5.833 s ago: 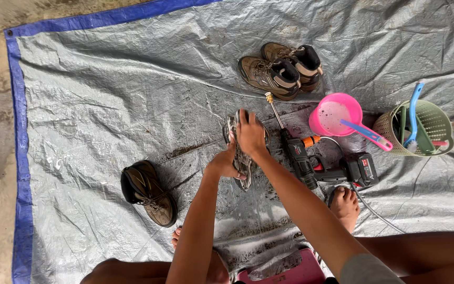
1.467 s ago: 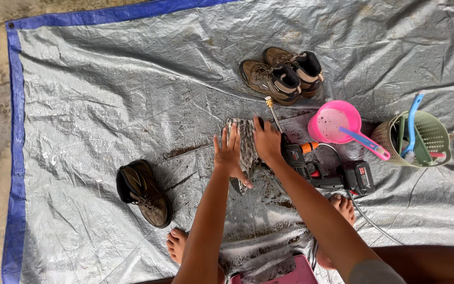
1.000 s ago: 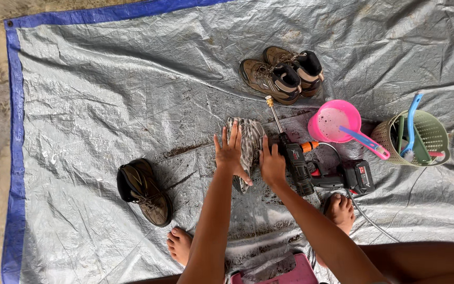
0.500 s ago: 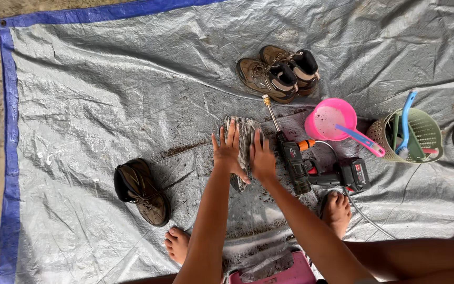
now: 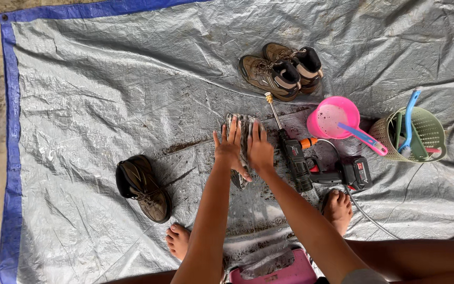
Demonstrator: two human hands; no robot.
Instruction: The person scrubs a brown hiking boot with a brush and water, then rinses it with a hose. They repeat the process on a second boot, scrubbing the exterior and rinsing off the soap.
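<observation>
Nearest the camera, a pink stool [image 5: 279, 273] edge and bare feet rest on the grey tarp [image 5: 106, 94]. Beyond them the left hand [image 5: 229, 150] and right hand [image 5: 261, 150] lie flat, fingers spread, gripping nothing, pressed on the muddy upturned boot [image 5: 241, 142] at mid-tarp. Judged a sole-scrubbing step, firm pressure seems required; a cordless spray gun [image 5: 303, 160] lies just beside, a lone boot [image 5: 143, 188] left, a boot pair [image 5: 282, 71], pink scoop [image 5: 337, 118] and green basket [image 5: 421, 131] farther.

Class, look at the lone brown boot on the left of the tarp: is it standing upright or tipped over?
Tipped over. The lone boot lies on its side on the tarp, laces facing sideways.
</observation>
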